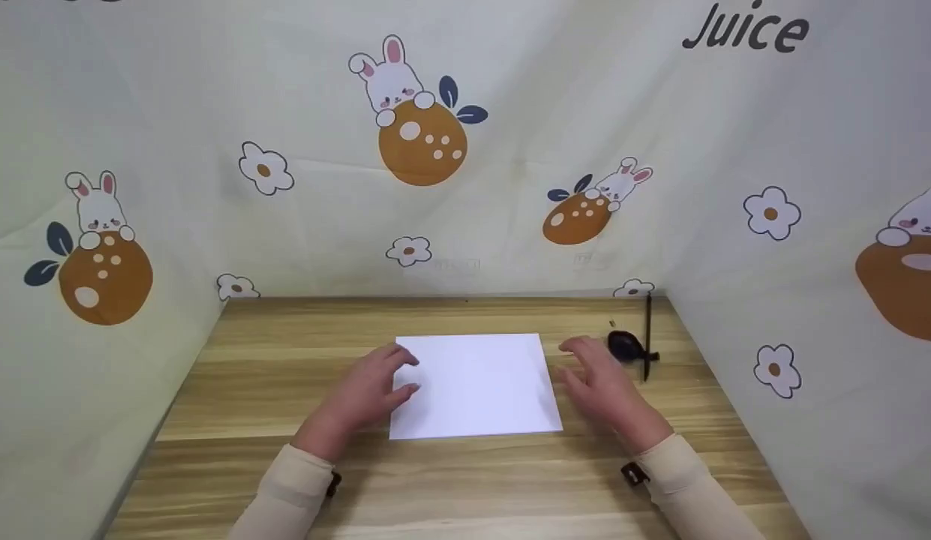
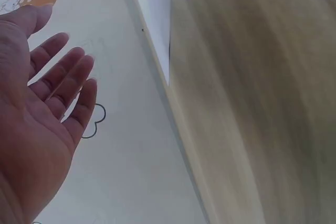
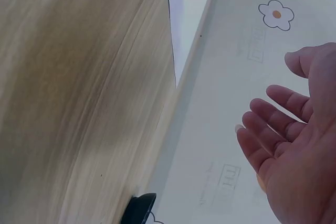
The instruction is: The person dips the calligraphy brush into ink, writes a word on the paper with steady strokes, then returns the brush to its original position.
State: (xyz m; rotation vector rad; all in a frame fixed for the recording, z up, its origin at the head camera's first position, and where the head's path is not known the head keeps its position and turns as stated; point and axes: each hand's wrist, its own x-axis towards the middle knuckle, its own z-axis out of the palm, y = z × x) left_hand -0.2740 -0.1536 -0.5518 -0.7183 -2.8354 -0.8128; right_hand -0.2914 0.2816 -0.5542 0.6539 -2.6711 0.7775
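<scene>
A white sheet of paper (image 1: 476,386) lies flat on the wooden table, between the two hands. The left hand (image 1: 371,386) hovers over the paper's left edge, thumb and fingers spread apart and holding nothing. Just beyond the right edge is the right hand (image 1: 604,386), its fingers relaxed and nothing in its grasp. Both wrist views show an empty palm: the left hand (image 2: 47,98) with loosely bent fingers, the right hand (image 3: 294,129) likewise. Part of the paper (image 3: 189,19) shows at the top of the right wrist view.
Behind the right hand lie a black rounded object (image 1: 625,346) and a thin black stick like a pencil (image 1: 647,330). A tiny piece (image 1: 613,323) sits close by. Cloth printed with rabbits and oranges (image 1: 315,225) walls the wooden table (image 1: 285,360) at the back and sides.
</scene>
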